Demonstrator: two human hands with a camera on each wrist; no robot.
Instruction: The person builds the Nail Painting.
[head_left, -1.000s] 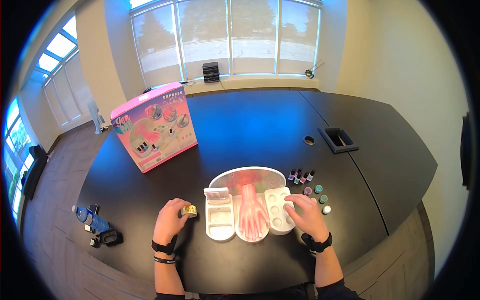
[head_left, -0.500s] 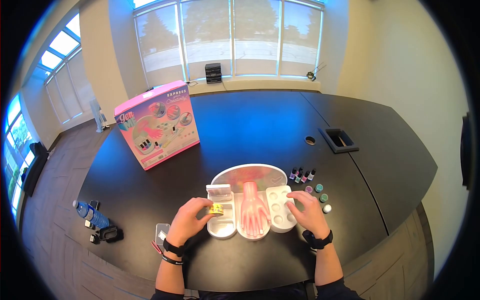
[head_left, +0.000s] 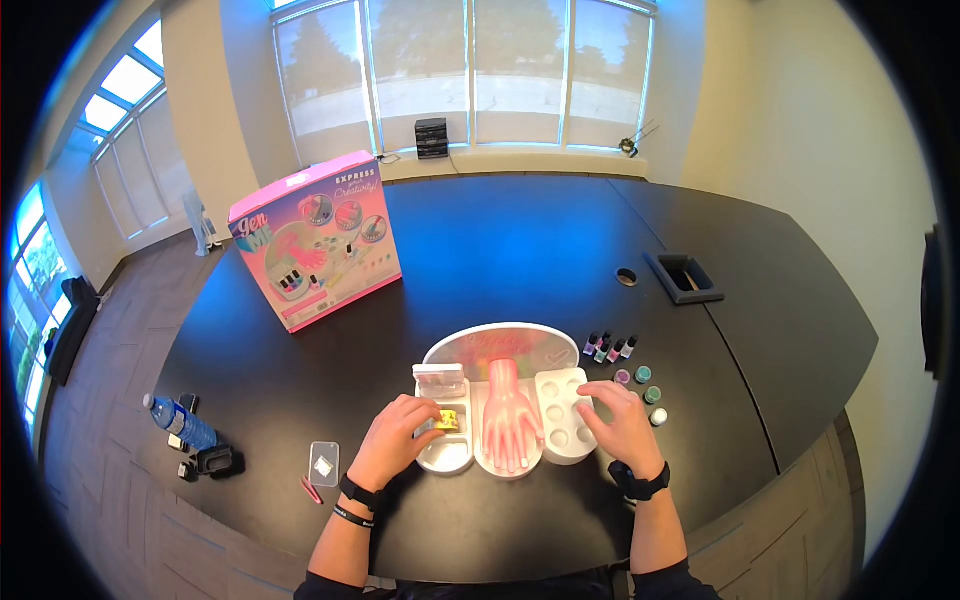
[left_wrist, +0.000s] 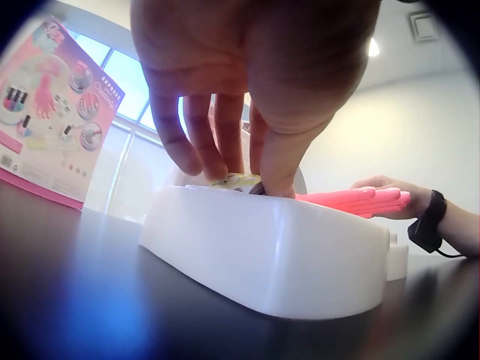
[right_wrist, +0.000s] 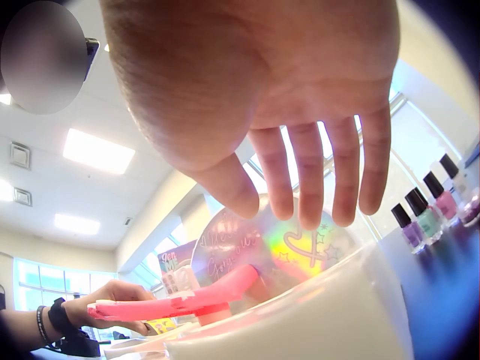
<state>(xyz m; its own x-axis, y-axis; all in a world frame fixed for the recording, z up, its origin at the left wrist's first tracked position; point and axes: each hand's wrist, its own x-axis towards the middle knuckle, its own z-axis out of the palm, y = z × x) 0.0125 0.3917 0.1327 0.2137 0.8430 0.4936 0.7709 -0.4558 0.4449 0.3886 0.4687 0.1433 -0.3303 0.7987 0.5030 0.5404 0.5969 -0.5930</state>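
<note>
Your left hand [head_left: 400,440] has a narrow grip, thumb on one side and fingers on the other, pinching a small yellow, dark-patterned, roll-shaped piece [head_left: 447,420]. The fingers point down, the palm faces the piece, and your forearm slants in from the lower left. The piece sits at the white plastic compartment tray [head_left: 446,462], low by its rim; whether it touches the compartment floor you cannot tell.

Your right hand [head_left: 620,425] holds nothing: its grip is wide, thumb apart and fingers loosely extended downward with gaps between them. It hangs by the right side of a white plastic block with six round wells [head_left: 549,388]; contact is unclear. That forearm rises from the lower right, a black band at the wrist.

Between your hands, a glossy pink plastic model hand [head_left: 510,425] lies fingers toward you. Beyond your right hand, small black-capped polish bottles [head_left: 602,353] stand on the dark tabletop [head_left: 490,540]. Near your left wrist lies a clear rectangular plastic case [head_left: 324,452].
</note>
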